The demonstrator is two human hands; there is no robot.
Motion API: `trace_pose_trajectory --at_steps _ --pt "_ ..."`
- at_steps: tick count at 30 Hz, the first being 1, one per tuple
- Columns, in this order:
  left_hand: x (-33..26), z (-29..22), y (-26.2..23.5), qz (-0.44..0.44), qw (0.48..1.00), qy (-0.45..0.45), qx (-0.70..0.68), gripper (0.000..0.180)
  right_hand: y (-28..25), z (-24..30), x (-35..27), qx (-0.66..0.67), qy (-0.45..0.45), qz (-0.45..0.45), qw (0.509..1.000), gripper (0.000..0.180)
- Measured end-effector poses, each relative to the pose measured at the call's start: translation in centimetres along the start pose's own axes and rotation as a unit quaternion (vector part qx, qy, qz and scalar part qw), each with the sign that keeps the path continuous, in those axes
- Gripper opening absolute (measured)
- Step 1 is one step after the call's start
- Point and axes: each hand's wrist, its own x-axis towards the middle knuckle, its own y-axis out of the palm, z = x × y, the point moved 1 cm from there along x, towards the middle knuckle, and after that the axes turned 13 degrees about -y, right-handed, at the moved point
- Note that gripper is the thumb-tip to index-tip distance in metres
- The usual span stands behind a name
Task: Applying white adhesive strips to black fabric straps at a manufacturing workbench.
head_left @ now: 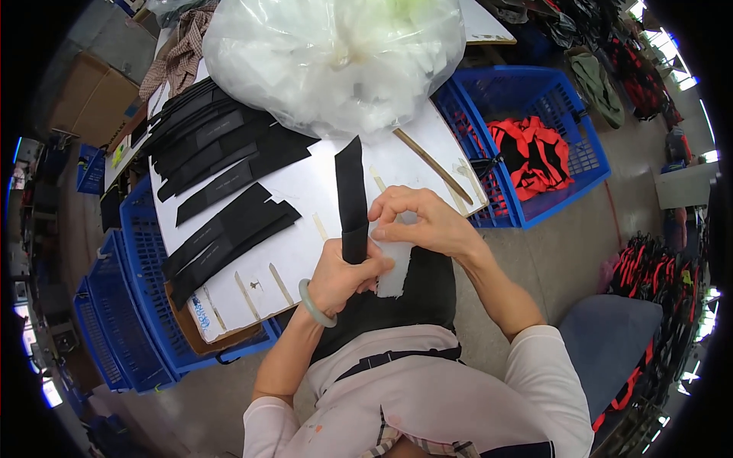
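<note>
In my left hand [347, 271], closed and wearing a pale bangle at the wrist, is a folded black fabric strip [352, 187] that stands up over the table's near edge. Beside it hangs a thin white sheet piece [394, 269] with a ragged lower edge. The thumb of my left hand lies against this sheet. My right hand [416, 219] pinches the sheet's upper part between thumb and fingers, close to the strip. Several black fabric strips [229, 181] lie fanned in overlapping groups on the left of the white table [305, 187].
A large clear plastic bag [336, 61] full of white material covers the table's far side. Near the right edge lies a wooden ruler-like stick [434, 166]. A blue crate [534, 208] with red-and-black pieces [528, 156] stands right; further blue crates [145, 301] stand left. A grey-blue cushion-like shape [615, 343] is at lower right.
</note>
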Motion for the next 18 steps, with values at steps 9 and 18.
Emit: trace_pose_trajectory --at_steps 9,18 --pt "0.3 0.5 -0.1 0.014 0.999 -0.037 0.011 0.01 1.0 -1.6 0.5 0.233 0.101 -0.236 0.938 0.01" --pt "1.5 0.5 -1.2 -0.023 0.989 0.02 -0.142 0.013 0.6 -0.6 -4.6 0.182 0.217 -0.106 0.953 0.008"
